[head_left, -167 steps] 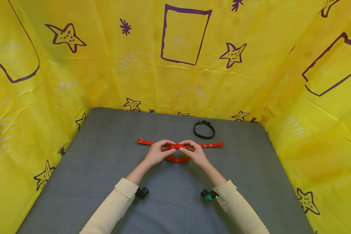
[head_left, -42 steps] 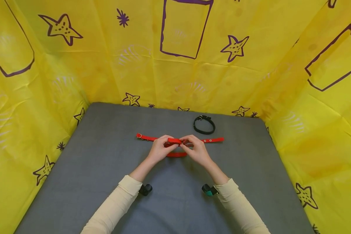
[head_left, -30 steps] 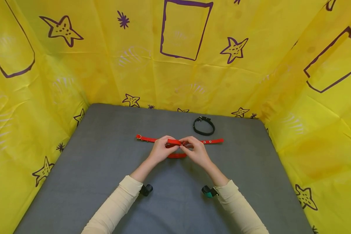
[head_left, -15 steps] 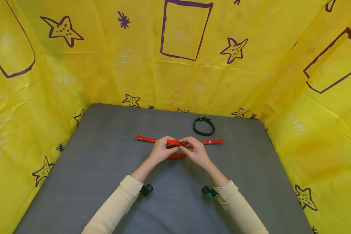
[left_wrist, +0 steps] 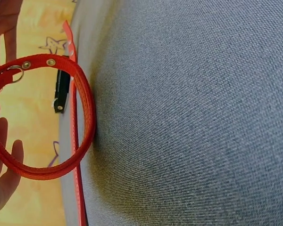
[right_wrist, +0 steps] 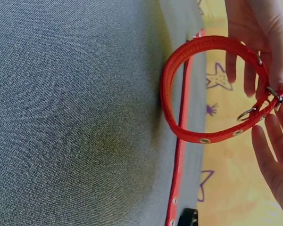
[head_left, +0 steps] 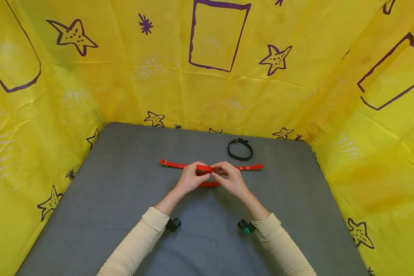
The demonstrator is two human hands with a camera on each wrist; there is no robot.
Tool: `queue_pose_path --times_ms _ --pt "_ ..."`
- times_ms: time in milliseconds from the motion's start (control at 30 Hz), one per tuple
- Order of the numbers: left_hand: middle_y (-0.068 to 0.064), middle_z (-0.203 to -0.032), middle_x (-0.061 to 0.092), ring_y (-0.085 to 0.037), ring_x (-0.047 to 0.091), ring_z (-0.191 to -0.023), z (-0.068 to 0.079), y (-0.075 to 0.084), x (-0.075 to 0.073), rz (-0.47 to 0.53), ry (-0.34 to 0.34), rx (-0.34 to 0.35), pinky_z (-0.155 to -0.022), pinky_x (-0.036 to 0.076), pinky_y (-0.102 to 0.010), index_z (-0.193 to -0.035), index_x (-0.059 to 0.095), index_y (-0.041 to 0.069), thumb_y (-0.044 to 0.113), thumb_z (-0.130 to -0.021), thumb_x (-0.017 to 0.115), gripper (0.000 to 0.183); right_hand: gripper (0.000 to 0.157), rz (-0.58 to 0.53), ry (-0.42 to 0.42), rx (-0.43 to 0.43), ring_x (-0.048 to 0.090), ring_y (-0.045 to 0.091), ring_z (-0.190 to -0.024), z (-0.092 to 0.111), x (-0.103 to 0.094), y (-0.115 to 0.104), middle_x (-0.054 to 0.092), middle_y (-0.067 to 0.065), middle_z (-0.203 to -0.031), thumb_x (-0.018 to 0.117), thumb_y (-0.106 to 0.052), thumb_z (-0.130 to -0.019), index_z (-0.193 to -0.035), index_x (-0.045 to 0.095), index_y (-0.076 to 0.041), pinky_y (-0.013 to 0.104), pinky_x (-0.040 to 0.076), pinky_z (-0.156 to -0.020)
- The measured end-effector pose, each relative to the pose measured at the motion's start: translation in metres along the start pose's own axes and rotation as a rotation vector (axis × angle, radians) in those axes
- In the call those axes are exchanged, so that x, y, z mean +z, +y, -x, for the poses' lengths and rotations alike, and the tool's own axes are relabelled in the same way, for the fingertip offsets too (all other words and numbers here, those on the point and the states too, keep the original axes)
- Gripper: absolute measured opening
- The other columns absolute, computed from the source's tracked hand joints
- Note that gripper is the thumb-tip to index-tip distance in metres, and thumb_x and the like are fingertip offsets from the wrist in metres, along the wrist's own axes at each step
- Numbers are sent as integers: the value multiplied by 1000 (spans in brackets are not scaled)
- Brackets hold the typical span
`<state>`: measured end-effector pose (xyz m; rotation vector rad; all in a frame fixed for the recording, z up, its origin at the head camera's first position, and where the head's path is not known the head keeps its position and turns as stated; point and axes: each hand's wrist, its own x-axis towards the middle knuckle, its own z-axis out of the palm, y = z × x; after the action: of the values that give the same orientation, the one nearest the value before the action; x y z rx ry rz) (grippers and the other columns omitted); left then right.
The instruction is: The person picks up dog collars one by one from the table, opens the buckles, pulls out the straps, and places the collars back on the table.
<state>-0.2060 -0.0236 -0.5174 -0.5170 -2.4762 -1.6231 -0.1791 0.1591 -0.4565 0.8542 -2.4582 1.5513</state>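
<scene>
A red dog collar [head_left: 205, 168] hangs in a closed loop between my two hands, its lower part close over the grey table. My left hand [head_left: 189, 179] grips the strap from the left. From the right, my right hand [head_left: 233, 180] pinches the collar near its metal buckle [right_wrist: 275, 95]. The fingertips of both hands nearly meet there. Metal eyelets and a D-ring [right_wrist: 246, 114] show on the loop in the right wrist view. Just behind the hands, a second red collar [head_left: 173, 165] lies stretched out flat, its middle hidden by them.
A black collar [head_left: 240, 158], buckled into a ring, lies farther back to the right. The grey cloth-covered table [head_left: 131, 153] ends at yellow fabric walls [head_left: 124, 84] with purple drawings, behind and on both sides. Black wrist mounts [head_left: 173, 224] sit under both sleeves.
Compared with several seconds ago, the top of the held strap bows upward at the left hand, where it lay straighter, and the fingertips are closer together. Over the last second, hardly anything has moved.
</scene>
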Motion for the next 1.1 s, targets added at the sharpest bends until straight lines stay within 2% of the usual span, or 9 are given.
queue_pose_path --times_ms 400,767,1100 --pt "-3 -86 67 -15 56 -68 3 -1 2 52 -14 -38 -63 49 -29 -98 69 9 9 -83 76 17 22 32 -3 1 62 42 -90 1 3 2 62 26 -102 70 6 -86 -106 65 10 49 56 -78" --pt "1 -81 65 -15 54 -67 3 -1 3 47 -17 -34 -61 47 -28 -95 68 11 12 -84 74 13 23 47 4 -7 63 37 -91 1 5 5 62 23 -103 70 5 -86 -108 64 9 45 56 -79" --pt "1 -80 64 -15 54 -67 2 -2 4 55 -11 -30 -61 46 -27 -94 67 12 10 -85 73 12 21 53 24 -7 62 39 -91 1 6 3 62 24 -102 69 6 -86 -106 64 9 47 55 -79"
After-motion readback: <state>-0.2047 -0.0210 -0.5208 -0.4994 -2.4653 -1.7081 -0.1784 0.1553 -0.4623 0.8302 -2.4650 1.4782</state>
